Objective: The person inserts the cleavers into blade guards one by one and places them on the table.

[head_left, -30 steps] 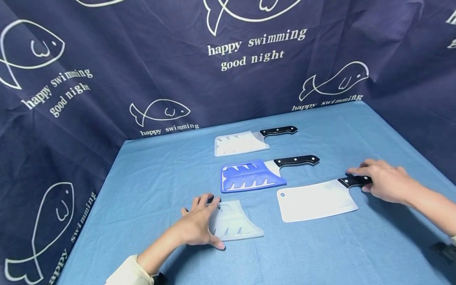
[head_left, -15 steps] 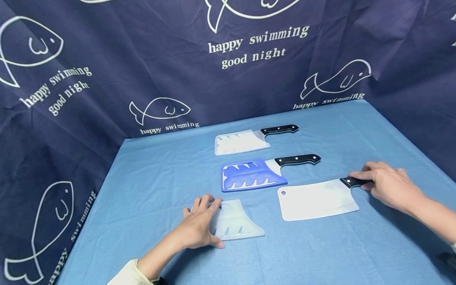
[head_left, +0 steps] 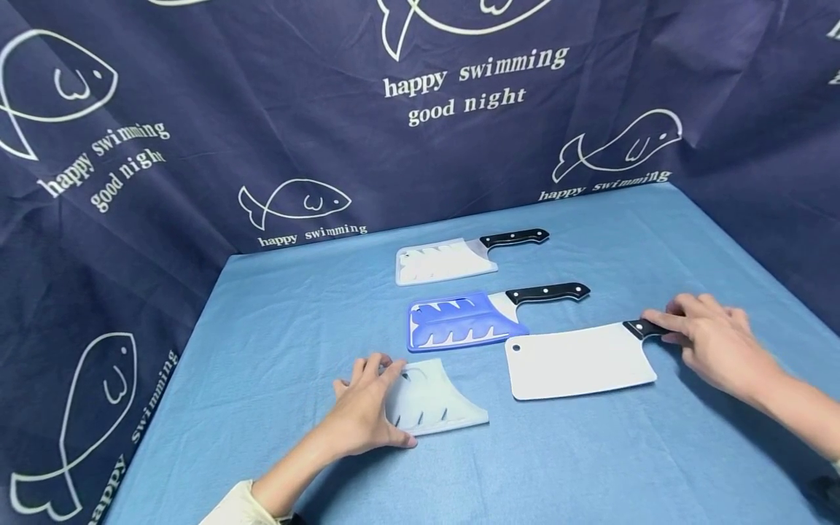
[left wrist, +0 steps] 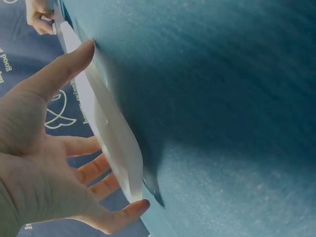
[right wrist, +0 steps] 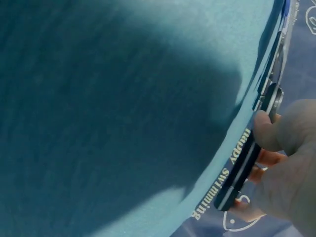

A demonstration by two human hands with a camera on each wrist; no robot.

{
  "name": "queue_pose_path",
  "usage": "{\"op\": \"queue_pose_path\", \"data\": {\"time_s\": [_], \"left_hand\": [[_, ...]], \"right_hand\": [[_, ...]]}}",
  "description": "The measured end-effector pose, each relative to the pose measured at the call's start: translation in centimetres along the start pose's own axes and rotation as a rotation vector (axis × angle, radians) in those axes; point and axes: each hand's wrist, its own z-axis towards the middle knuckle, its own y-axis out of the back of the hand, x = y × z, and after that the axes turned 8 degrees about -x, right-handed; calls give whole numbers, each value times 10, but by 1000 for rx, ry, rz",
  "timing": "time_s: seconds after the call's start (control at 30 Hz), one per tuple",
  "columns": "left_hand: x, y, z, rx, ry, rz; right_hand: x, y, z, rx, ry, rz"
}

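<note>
Blue worktop [head_left: 262, 328]: left hand [head_left: 367, 408] is gripping frosted, translucent sheath [head_left: 433, 397]; right hand [head_left: 718, 343] is holding pale-bladed, black-handled cleaver [head_left: 577, 364]. Navy backdrop [head_left: 459, 182] is reading "happy swimming good night".

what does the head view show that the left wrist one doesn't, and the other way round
Head only: the blue-sheathed cleaver, the farther sheathed cleaver and the bare cleaver's full face.
Left wrist only: the palm side of the left hand.
Both: that hand holding the pale sheath, the right hand, blue cloth, fish-print backdrop.
</note>
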Motion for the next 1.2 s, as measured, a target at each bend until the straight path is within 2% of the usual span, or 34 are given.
{"op": "queue_pose_path", "data": {"time_s": [0.2,0.43,0.57,0.73,1.2], "left_hand": [[-4,1,4,-143,-5,21],[-7,4,8,-269,-32,61],[-9,8,9,-320,-51,76],[-11,11,10,-347,-65,76],[-11,13,10,-346,-69,66]], "right_hand": [[8,7,3,-53,-13,0],[19,16,7,-206,40,19],[23,21,10,-269,59,32],[26,25,12,-303,58,42],[32,25,12,-320,90,31]]}}
